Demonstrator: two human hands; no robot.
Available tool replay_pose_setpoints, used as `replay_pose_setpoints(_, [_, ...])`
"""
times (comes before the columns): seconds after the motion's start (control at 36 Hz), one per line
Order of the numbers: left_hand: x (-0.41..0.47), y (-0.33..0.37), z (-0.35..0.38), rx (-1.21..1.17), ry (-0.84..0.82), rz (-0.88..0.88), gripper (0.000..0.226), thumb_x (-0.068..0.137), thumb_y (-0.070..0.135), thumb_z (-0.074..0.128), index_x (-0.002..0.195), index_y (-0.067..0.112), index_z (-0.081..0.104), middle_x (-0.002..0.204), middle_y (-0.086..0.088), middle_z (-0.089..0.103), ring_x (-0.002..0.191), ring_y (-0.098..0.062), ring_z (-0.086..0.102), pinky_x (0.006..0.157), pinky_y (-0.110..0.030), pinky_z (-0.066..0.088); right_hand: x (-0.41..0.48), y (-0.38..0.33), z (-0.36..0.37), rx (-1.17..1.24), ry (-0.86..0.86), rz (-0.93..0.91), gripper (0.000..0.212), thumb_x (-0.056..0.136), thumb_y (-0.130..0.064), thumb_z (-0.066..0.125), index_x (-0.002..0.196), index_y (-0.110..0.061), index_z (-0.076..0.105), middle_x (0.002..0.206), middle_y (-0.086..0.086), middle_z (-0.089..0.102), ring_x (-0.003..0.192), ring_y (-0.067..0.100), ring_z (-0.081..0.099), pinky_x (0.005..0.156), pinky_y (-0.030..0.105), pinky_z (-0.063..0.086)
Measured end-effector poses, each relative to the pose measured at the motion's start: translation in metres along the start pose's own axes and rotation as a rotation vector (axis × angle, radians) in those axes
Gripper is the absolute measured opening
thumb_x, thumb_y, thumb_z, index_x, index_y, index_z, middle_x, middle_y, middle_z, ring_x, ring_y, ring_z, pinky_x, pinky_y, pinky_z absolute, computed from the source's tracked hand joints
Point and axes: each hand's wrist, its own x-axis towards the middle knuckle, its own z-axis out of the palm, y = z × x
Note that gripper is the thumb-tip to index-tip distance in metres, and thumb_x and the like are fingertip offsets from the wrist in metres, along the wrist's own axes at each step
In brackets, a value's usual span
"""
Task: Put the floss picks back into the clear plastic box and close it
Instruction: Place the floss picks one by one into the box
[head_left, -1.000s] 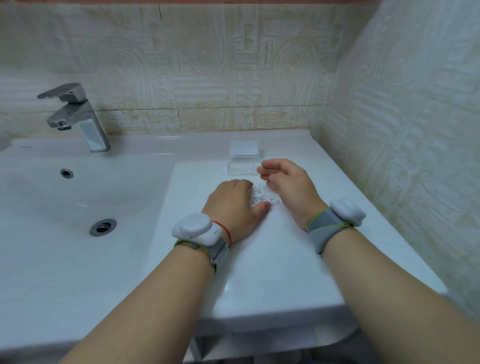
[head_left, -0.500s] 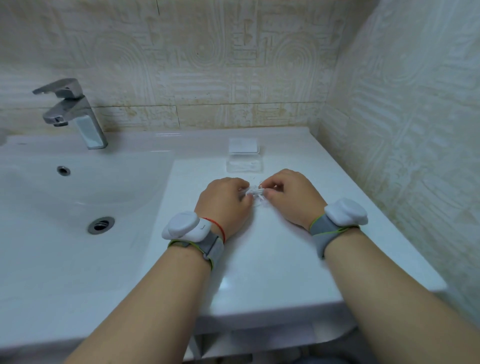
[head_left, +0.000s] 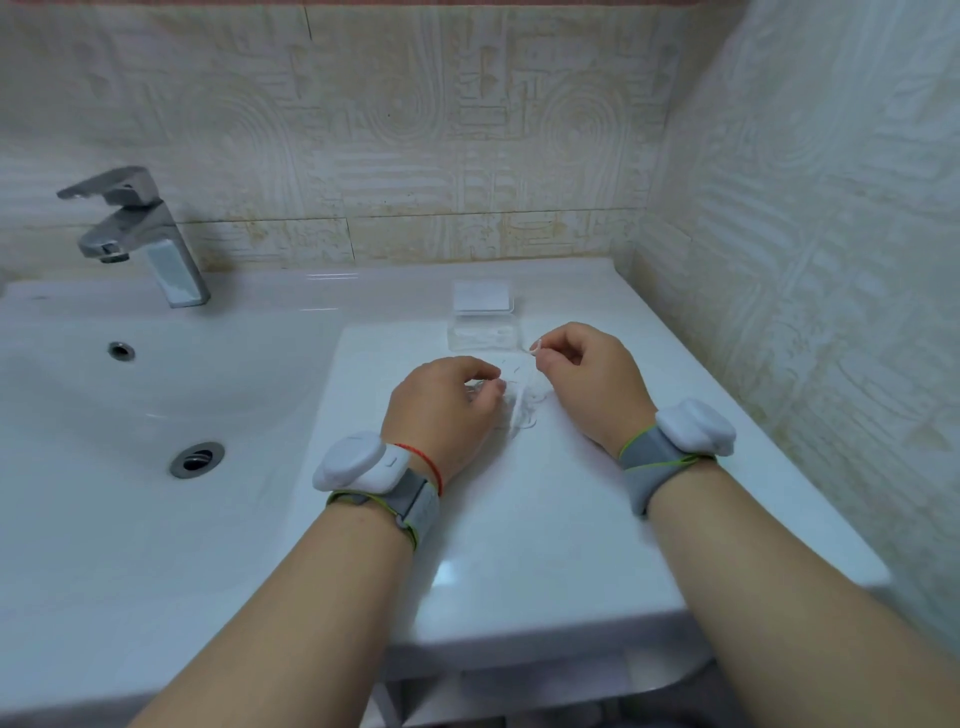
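A small pile of white floss picks (head_left: 524, 402) lies on the white counter between my hands. My right hand (head_left: 587, 374) pinches one floss pick (head_left: 536, 347) and holds it just in front of the clear plastic box (head_left: 483, 332). The box stands open, its lid (head_left: 480, 295) tilted back toward the wall. My left hand (head_left: 441, 405) sits left of the pile with fingers curled down at its edge; what they hold is hidden.
A white basin with a drain (head_left: 196, 459) and an overflow hole (head_left: 121, 351) fills the left. A chrome faucet (head_left: 137, 234) stands at the back left. Tiled walls close the back and the right side. The counter edge (head_left: 545, 631) runs near me.
My hands have parted. The right hand has lifted a floss pick out of the pile toward the box. The left hand has stayed by the pile.
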Motion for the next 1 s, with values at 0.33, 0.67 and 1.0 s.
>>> replay_pose_setpoints(0.33, [-0.0067, 0.0064, -0.0003, 0.193, -0.053, 0.175, 0.047, 0.071, 0.061, 0.049, 0.105, 0.035, 0.068, 0.111, 0.016, 0.063, 0.115, -0.010, 0.047, 0.097, -0.026, 0.030, 0.0028, 0.0015, 0.0017, 0.036, 0.050, 0.004, 0.010, 0.087, -0.018, 0.058, 0.084, -0.023, 0.066, 0.079, -0.003, 0.069, 0.082, 0.017, 0.064, 0.077, 0.028, 0.050])
replay_pose_setpoints(0.67, [-0.0044, 0.0049, 0.0022, 0.251, -0.059, 0.298, 0.020, 0.087, 0.030, 0.059, 0.101, 0.023, 0.072, 0.105, 0.005, 0.068, 0.100, -0.022, 0.059, 0.086, -0.034, 0.045, 0.0036, 0.0032, 0.0032, 0.026, 0.057, 0.027, 0.011, 0.087, -0.019, 0.057, 0.082, -0.026, 0.065, 0.076, -0.007, 0.068, 0.079, 0.013, 0.063, 0.071, 0.021, 0.047])
replay_pose_setpoints(1.0, [-0.0046, 0.0069, -0.0009, 0.047, 0.077, 0.219, 0.016, 0.077, 0.014, 0.071, 0.090, 0.023, 0.072, 0.085, 0.010, 0.068, 0.087, -0.019, 0.061, 0.083, -0.036, 0.047, 0.0017, 0.0014, 0.0029, 0.022, 0.052, 0.035, 0.011, 0.086, -0.019, 0.057, 0.083, -0.025, 0.066, 0.074, -0.008, 0.067, 0.076, 0.011, 0.061, 0.065, 0.014, 0.043])
